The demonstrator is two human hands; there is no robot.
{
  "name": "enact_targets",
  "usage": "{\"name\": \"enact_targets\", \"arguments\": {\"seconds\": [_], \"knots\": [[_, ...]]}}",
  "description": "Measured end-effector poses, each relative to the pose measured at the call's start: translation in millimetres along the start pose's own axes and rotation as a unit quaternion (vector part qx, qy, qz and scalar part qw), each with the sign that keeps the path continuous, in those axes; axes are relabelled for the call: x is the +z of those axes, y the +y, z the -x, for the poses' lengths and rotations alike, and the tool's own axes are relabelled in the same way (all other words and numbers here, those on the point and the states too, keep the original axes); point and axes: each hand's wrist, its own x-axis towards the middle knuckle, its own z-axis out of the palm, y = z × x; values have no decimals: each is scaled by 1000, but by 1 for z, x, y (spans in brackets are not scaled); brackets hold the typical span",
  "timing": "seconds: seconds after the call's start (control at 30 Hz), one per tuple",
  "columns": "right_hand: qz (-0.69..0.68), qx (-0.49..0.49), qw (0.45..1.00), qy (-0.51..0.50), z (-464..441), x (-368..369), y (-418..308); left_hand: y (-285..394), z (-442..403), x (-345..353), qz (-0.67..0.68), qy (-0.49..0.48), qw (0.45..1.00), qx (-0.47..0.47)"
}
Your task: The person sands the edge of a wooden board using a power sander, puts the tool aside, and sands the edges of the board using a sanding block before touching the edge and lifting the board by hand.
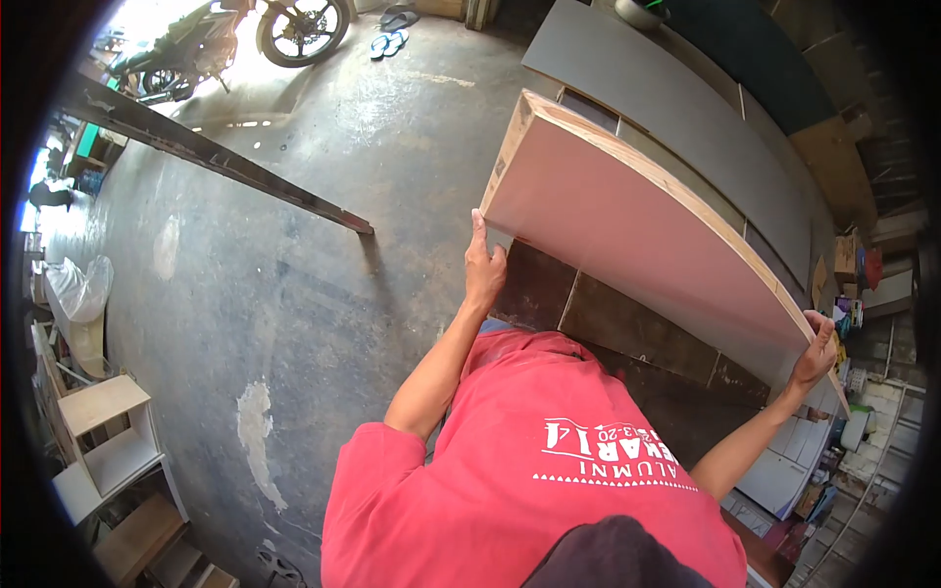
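A thick wooden panel (637, 216) with a smooth pale pinkish face and bare wood edges is held up in front of me, tilted. My left hand (483, 267) is at its near left corner, the index finger stretched along the edge and the other fingers partly hidden. At the far right end, my right hand (816, 355) has its fingers wrapped round the panel's edge. Beneath the panel lies a dark brown work surface (613, 318) with visible seams.
Grey boards (676, 88) lie just beyond the panel. A metal post (225, 162) slants in from the left over the concrete floor (294, 323). A motorcycle (196, 49) and slippers (390, 42) are at the back. A white shelf unit (113, 431) is at lower left.
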Motion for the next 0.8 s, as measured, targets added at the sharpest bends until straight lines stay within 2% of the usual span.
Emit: {"name": "enact_targets", "arguments": {"seconds": [0.07,0.1,0.17,0.2,0.27,0.33,0.4,0.47,0.5,0.53,0.57,0.6,0.63,0.73,0.8], "knots": [[8,-19,1000,5,0,0,-1,-13,-3,1,-13,-37,996,-81],[2,-12,1000,8,1,1,0,-29,-8,2,-16,-40,996,-79],[1,-8,1000,8,2,1,3,-61,-17,3,-40,-116,972,-200],[0,-8,1000,8,1,0,3,-65,-16,5,-42,-118,972,-197],[4,-8,1000,14,1,-1,2,-49,-11,3,42,13,997,-69],[5,-24,1000,1,2,-2,6,-31,-9,-5,67,-6,995,-78],[-24,-69,997,-1,3,2,12,-47,-18,2,56,1,998,21],[-67,-86,994,-5,6,4,9,-37,-20,-11,62,-75,995,-16],[-100,-12,995,-7,9,5,9,-64,-22,-9,186,-60,976,-94],[-99,-42,994,17,11,7,2,-59,-19,-8,163,-74,981,-76],[-42,18,999,25,12,2,-19,-26,-11,-8,221,-64,964,-136],[-79,-11,995,53,12,10,6,-24,-10,-11,222,-83,961,-141],[0,-32,994,105,8,6,-12,-12,-10,-12,247,-82,948,-183],[53,-73,981,174,-1,12,-4,-43,-34,-16,420,-66,864,-270],[73,-77,976,191,-10,5,-5,-32,-46,-15,444,-90,844,-287]]}}
